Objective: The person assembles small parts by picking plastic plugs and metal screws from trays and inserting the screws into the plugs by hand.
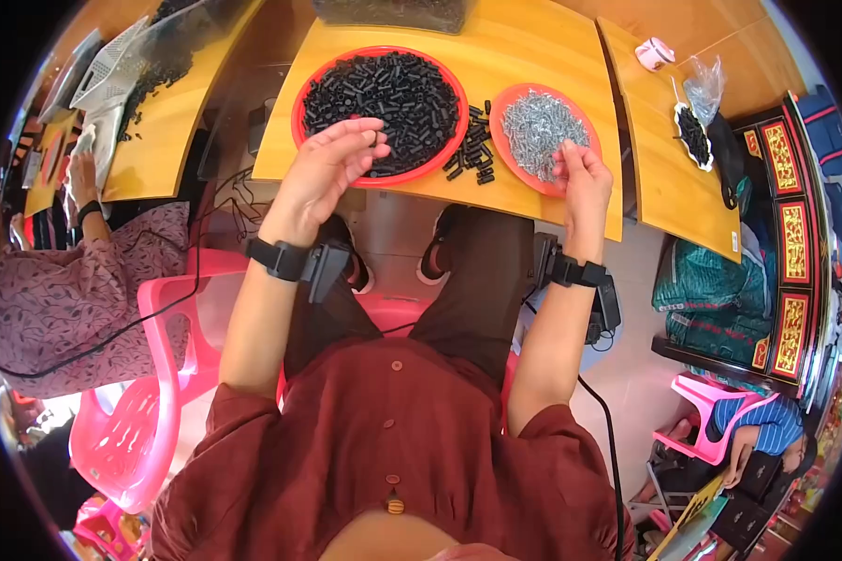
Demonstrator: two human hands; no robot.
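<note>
Far left, a co-worker's hand (82, 174) at another worktop (164, 170). Over the red tray (463, 114) heaped with black parts (393, 89), left hand (332, 168) with fingers loosely curled, grip impossible to tell. Crowding the gap, loose black pieces (478, 150), perhaps finished. At the silver screws (536, 131), plenty left, right hand (585, 178) with fingers pressed together, catch hidden. Beyond, a pink cup (655, 54).
</note>
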